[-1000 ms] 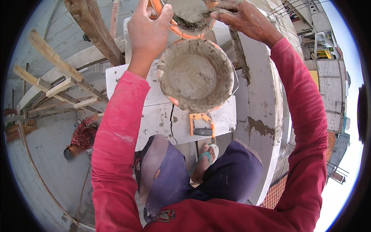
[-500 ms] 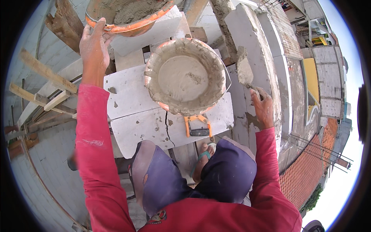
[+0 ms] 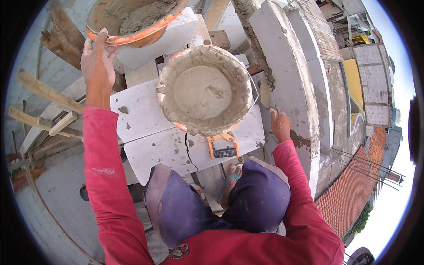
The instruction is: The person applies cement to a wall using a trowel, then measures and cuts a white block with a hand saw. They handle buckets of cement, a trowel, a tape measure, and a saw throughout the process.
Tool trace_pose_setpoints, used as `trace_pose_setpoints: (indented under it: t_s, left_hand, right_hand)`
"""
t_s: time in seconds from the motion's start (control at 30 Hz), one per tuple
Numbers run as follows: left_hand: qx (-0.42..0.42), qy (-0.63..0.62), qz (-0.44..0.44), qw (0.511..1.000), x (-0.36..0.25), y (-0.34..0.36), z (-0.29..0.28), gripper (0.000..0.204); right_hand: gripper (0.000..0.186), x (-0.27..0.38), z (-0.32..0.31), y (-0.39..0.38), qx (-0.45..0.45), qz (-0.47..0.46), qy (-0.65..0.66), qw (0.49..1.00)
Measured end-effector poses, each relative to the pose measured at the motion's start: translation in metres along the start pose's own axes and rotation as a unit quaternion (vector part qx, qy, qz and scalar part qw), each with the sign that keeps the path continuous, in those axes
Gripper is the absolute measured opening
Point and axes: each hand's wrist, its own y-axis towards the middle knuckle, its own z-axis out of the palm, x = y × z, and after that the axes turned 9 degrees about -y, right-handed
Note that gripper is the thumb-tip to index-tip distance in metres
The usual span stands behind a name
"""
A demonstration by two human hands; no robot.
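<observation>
My left hand [image 3: 98,62] is closed on the near rim of an orange bucket [image 3: 143,33] at the upper left, which holds grey mortar [image 3: 143,17]. My right hand [image 3: 281,124] grips a trowel [image 3: 265,93] by its handle. Its narrow blade points away from me, between the middle bucket and a white block wall [image 3: 287,66]. That middle bucket [image 3: 170,106] has a mortar-caked rim and wet mortar inside, with its wire handle lying to the right. It stands on pale blocks [image 3: 145,148] before my knees.
An orange tool with a black grip [image 3: 224,153] lies against the near side of the middle bucket. One block has a dark crack. Wooden planks [image 3: 48,92] stick up at the left. Beyond the wall at right, a tiled roof [image 3: 349,198] and thin rods show.
My right hand has moved left and nearer to me, bringing the trowel down off the wall's side. Its blade now appears narrower. My left hand stays on the bucket rim; the view has shifted slightly.
</observation>
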Motion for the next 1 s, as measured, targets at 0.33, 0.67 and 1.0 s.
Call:
trace_pose_setpoints:
  t_s: [0.33, 0.67, 1.0]
  left_hand:
    - [-0.016, 0.006, 0.002, 1.000, -0.005, 0.001, 0.008, 0.060]
    - [-0.028, 0.019, -0.004, 0.999, -0.002, 0.003, 0.005, 0.062]
    - [-0.031, 0.018, 0.007, 0.999, -0.004, 0.003, 0.011, 0.058]
  right_hand:
    - [0.046, 0.003, -0.002, -0.017, 0.015, 0.095, -0.014, 0.995]
    - [0.041, 0.026, -0.055, -0.007, 0.084, 0.057, 0.192, 0.976]
    - [0.041, 0.001, -0.021, 0.005, 0.055, 0.084, 0.111, 0.989]
